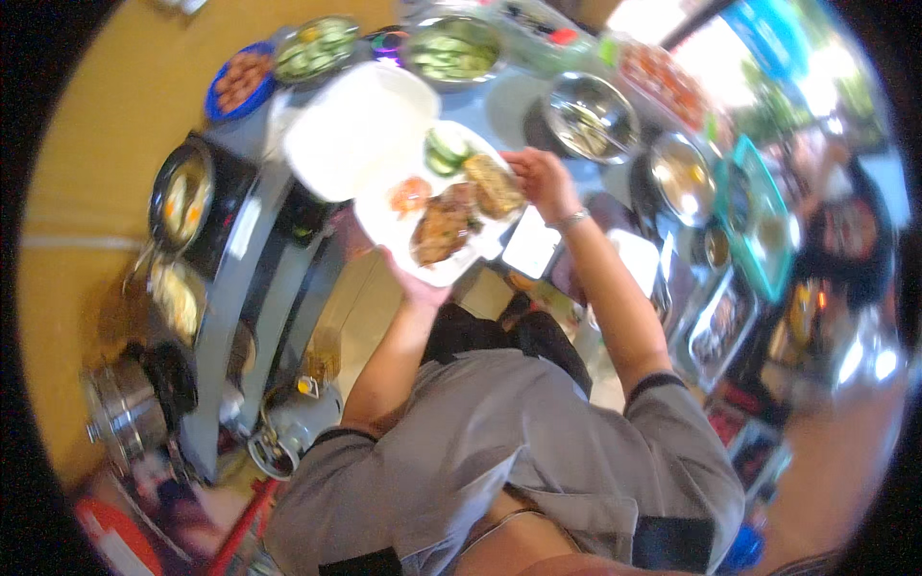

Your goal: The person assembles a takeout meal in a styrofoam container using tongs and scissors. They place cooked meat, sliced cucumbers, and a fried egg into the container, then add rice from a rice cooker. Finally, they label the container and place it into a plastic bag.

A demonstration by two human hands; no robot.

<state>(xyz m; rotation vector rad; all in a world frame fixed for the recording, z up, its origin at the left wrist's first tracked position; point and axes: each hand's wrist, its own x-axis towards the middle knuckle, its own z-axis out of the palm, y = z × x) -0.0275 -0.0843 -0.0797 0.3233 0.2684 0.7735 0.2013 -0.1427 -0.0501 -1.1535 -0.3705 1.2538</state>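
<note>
An open white takeaway box (374, 216) is held up in front of me, its lid (360, 129) folded back to the left. My left hand (416, 282) grips it from below at its near edge. At the right edge, my right hand (540, 180) touches the box beside a browned, fried-looking piece of food (493, 189); whether its fingers pinch the rim or the food is blurred. Inside also lie a browned piece of meat (441, 227), cucumber slices (446, 150) and an orange-red shredded food (409, 196).
Steel bowls of cucumber (454, 54) and a blue bowl of brown pieces (241, 81) stand beyond the box. A pan with eggs (184, 198) is at left. Right are a steel bowl with a utensil (591, 119), a turquoise basket (763, 223) and a metal tray (722, 327).
</note>
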